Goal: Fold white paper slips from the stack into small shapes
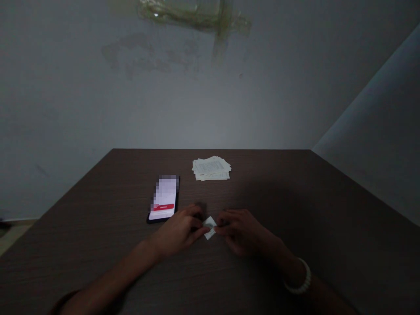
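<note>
A small white piece of paper (210,222), turned like a diamond, is held low over or against the table between my two hands. My left hand (183,228) pinches its left corner between thumb and fingers. On the opposite side, my right hand (241,229) grips the right corner with closed fingertips. Parts of both corners are hidden under the fingers. Just beyond my left hand lies a smartphone (166,197) with a lit screen and a red bar near its bottom.
A loose pile of printed paper sheets (211,168) lies toward the back of the dark brown table (98,210). Behind the table stands a grey wall (210,105) with yellowed tape (197,19) on it. A pale beaded bracelet (303,280) circles my right wrist.
</note>
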Demonstrator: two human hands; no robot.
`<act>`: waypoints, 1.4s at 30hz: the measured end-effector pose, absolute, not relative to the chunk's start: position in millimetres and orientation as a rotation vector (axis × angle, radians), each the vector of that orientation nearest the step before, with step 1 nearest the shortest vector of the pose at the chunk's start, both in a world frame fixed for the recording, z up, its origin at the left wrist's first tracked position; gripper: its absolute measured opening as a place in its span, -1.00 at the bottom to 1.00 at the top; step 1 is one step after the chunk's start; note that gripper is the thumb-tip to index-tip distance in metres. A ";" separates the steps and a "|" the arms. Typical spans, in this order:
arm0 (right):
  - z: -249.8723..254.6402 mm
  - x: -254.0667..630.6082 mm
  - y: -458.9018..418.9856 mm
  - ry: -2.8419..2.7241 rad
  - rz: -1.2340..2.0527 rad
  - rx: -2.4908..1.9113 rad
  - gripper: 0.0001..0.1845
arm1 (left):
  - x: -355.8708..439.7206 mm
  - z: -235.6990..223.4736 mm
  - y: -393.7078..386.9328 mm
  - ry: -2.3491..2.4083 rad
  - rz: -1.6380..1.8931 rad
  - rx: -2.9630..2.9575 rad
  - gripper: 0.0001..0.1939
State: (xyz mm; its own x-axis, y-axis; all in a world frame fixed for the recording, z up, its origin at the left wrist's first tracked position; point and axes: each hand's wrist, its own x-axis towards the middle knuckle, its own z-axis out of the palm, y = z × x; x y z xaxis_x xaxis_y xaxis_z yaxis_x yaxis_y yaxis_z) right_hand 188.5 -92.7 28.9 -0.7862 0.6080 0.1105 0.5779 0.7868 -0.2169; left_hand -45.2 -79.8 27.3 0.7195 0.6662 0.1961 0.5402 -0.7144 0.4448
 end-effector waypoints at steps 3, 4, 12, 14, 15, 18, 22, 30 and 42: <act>31.2 189.1 -94.0 -2.789 0.290 -0.939 -0.72 | -42.3 17.1 -80.5 0.997 0.562 2.568 -0.73; 30.7 189.5 -94.1 -2.781 0.295 -0.939 -0.72 | -41.2 14.5 -81.1 1.010 0.581 2.569 -0.72; 15.7 190.9 -87.5 -2.566 0.473 -0.967 -0.73 | -36.0 5.0 -84.0 1.070 0.665 2.524 -0.78; 11.8 191.0 -84.8 -2.496 0.524 -0.999 -0.75 | -35.4 4.2 -84.1 1.046 0.641 2.538 -0.83; 10.0 191.1 -83.7 -2.483 0.534 -1.014 -0.75 | -35.1 4.1 -84.2 1.019 0.624 2.549 -0.86; 5.6 190.9 -81.8 -2.466 0.511 -1.031 -0.76 | -34.1 5.7 -85.5 0.858 0.549 2.581 -0.82; 1.8 191.0 -80.0 -2.435 0.510 -1.030 -0.81 | -34.6 13.2 -88.6 0.743 0.469 2.583 -0.75; -2.1 192.8 -78.3 -2.397 0.524 -1.031 -0.84 | -37.8 14.8 -90.5 0.677 0.444 2.621 -0.81; -6.6 185.8 -76.0 -2.349 0.462 -1.095 -0.96 | -38.1 18.7 -87.7 0.607 0.455 2.676 -0.81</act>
State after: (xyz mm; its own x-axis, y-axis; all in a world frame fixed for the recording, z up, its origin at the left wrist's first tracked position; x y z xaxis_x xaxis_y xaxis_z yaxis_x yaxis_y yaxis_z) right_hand 185.8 -76.0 -6.6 -0.5491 0.7807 0.2984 0.6093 0.6183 -0.4964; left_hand -38.1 -87.7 18.7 0.8562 0.4638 0.2275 0.3486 -0.8437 0.4082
